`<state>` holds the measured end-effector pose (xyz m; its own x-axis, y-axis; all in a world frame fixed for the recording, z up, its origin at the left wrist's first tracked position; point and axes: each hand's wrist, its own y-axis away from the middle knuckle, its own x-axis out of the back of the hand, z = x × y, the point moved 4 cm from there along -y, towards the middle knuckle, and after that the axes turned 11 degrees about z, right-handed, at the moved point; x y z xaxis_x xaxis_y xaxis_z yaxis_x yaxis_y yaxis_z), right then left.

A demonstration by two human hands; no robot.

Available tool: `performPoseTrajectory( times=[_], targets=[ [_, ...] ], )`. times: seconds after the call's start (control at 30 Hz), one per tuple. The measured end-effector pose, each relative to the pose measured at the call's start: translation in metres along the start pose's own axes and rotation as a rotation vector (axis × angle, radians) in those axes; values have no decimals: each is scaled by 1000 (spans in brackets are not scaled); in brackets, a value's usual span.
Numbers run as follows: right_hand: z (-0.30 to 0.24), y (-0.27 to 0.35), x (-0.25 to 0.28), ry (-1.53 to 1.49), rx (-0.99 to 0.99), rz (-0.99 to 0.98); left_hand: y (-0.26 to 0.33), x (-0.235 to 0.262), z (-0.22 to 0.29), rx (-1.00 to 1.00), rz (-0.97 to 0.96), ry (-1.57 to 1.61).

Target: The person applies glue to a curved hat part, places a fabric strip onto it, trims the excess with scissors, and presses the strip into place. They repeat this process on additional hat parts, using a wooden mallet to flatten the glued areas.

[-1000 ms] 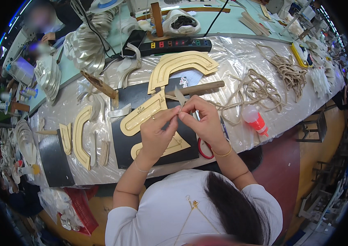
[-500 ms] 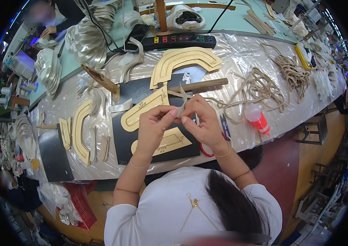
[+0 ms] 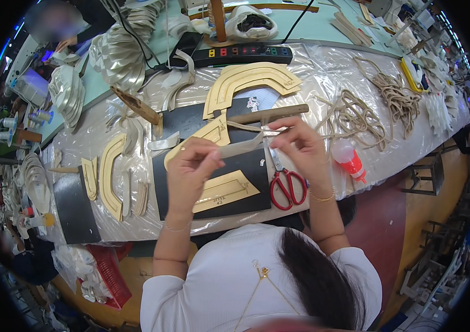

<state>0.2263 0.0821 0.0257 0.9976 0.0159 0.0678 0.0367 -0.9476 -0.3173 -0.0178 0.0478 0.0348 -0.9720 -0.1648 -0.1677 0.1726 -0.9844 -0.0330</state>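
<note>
My left hand pinches one end of a pale, flat strip, which stretches to the right above the black board. Just past the strip's other end is my right hand, thumb and forefinger apart; I make out nothing between them. A beige cord runs behind the strip and toward my right fingers. Red-handled scissors lie below that hand, their blades pointing away. Beneath my left hand a marked tan template rests on the black board, and another tan template is partly covered.
A wooden-handled hammer lies beyond the strip, near curved tan templates. Tangled cord and a red-and-clear squeeze bottle are at right. A wooden post rises at left. Far left, another person's hand works.
My hands, close together before, have drawn apart, the left one leftward and the right one rightward. The pale strip now shows lengthwise, and the scissors have come into fuller view.
</note>
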Motion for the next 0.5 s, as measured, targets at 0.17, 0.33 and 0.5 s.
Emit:
performPoseTrajectory(
  times=[0.17, 0.33, 0.5],
  targets=[
    [-6, -6, 95, -21, -27, 498, -14, 58, 33, -11, 90, 162],
    [-11, -3, 74, -149, 22, 377, -4, 51, 34, 92, 52, 231],
    [-14, -1, -14, -170, -163, 37, -3, 20, 26, 171, -62, 459]
  ],
)
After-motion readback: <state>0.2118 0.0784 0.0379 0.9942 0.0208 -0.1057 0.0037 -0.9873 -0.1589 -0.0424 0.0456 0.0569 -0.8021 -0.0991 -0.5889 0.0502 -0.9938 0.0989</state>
